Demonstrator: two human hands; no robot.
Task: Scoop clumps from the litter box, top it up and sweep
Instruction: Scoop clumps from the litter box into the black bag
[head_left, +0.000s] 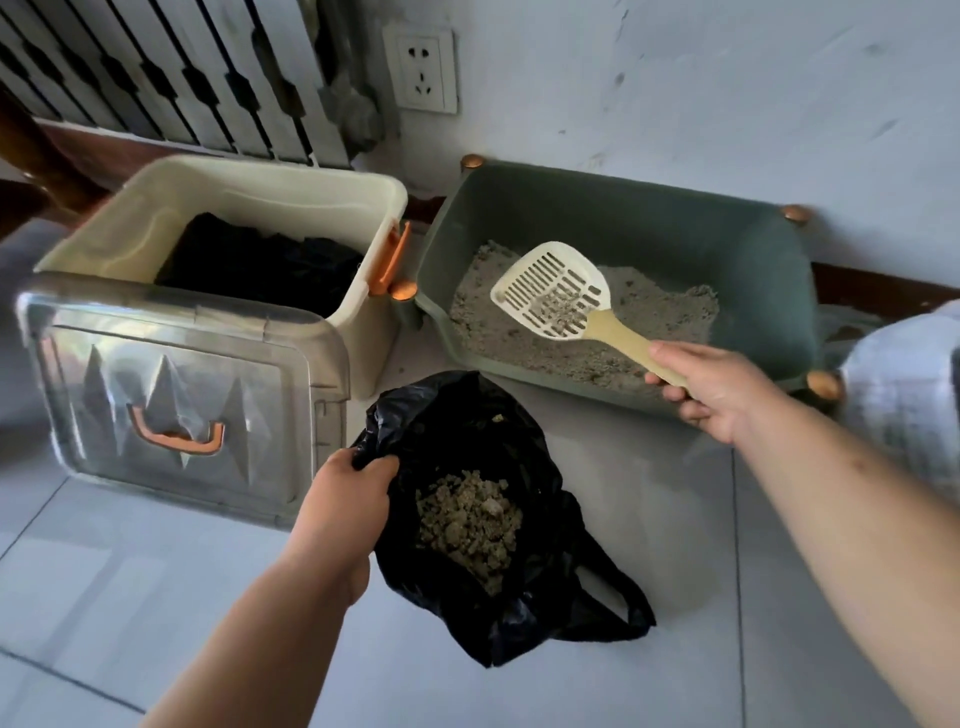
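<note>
Scoop (553, 291) is in the right hand (711, 387), fingers curled round the handle end and thumb along the top. The slotted head is over the litter (649, 312), toward the 10 o'clock part of the pile. Grey grains sit in the slots. Can't tell if the head touches the litter or sits just above it.

Litter box (753, 260) is green, at 2 o'clock in view, back edge near the wall (727, 78). It has round wood knobs (471, 162) on the corners. The litter is heaped toward the front.

Left hand (348, 499) is at 6 o'clock, fingers and thumb pinching the rim of the black bag (519, 623) and holding its mouth open. Clumps (467, 525) lie in a pile inside. The bag sits on the floor (675, 545) just in front of the box.

Cream bin (270, 192) is at 10 o'clock, just beside the box, with an orange latch (392, 257) on the facing side. Something dark is inside, probably cloth (260, 265). The clear lid (171, 364) with an orange handle (176, 431) leans on the bin's front, at 9 o'clock.

Floor is pale grey tile with visible grout lines. The wall is white and scuffed. A white five-hole socket (422, 70) is at 12 o'clock and a white radiator (182, 73) at 11. A pale sack (909, 395) is at 3 o'clock, cut off by the frame edge, and the print on it is too blurred to read.
</note>
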